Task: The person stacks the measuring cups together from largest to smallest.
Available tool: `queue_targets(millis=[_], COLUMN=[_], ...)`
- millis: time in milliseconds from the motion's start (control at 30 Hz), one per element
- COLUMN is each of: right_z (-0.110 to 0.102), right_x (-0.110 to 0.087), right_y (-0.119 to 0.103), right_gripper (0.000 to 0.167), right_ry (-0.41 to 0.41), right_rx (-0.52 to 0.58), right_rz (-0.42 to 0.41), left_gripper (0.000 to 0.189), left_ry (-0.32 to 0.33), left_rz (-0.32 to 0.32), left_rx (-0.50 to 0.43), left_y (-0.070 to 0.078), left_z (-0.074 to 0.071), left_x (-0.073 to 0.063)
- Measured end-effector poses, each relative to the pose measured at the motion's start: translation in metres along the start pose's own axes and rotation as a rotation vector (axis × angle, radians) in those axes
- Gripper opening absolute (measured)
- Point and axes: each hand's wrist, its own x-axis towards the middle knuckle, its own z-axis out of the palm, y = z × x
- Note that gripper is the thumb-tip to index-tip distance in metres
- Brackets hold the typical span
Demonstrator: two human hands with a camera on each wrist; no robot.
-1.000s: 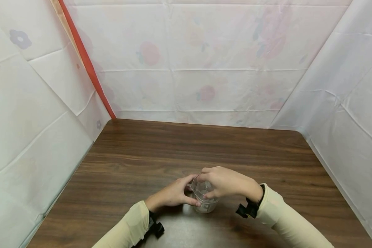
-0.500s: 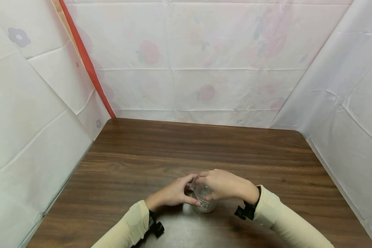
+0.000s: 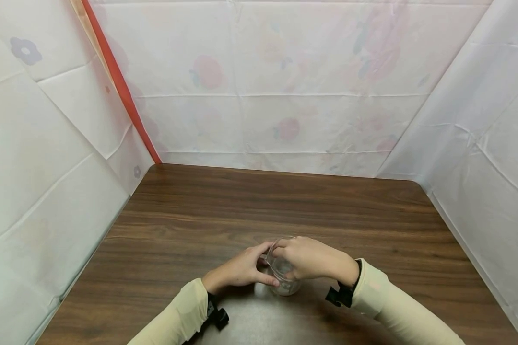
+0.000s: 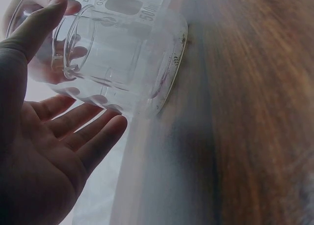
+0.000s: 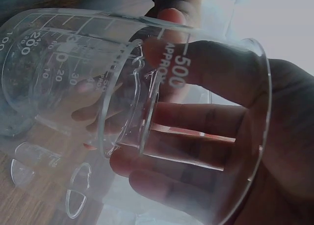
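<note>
A clear glass beaker (image 3: 290,288) marked 500 stands upright on the wooden table. My left hand (image 3: 241,270) grips it from the left, thumb in front and fingers behind. Inside it sits a smaller glass beaker (image 5: 104,129), which has graduation marks and what looks like another rim close to its own. My right hand (image 3: 318,258) reaches down through the large beaker's mouth; in the right wrist view, its thumb and fingers pinch the smaller beaker near the rim. In the left wrist view the large beaker's base is right at the tabletop.
The dark wood table (image 3: 207,201) reaches back to a pale printed cloth (image 3: 259,120). More white cloth hangs along the left and right sides, and a red strip (image 3: 121,86) runs down the back left corner. Black wrist cameras (image 3: 340,293) sit at both cuffs.
My right hand has sunk lower into the large beaker and shifted slightly left, its fingers now mostly behind the glass. The left hand and the large beaker have stayed in place.
</note>
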Motion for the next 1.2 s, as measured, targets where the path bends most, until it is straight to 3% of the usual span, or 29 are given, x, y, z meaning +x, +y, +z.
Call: queue_targets(millis=[700,1200], right_z=[0.0034,0.003], right_x=[0.0018,0.0041], right_y=[-0.0039,-0.0021], right_gripper=[0.038,0.035], right_ry=[0.028,-0.012], right_rx=[-0.06,-0.058], right_rz=[0.011,0.035], left_gripper=[0.084,0.083], left_ry=[0.004,0.002], left_rz=[0.008,-0.009], left_rx=[-0.005,0.001], left_y=[0.0011,0.0015], left_z=[0.0009,-0.0008], left_x=[-0.0004,0.001])
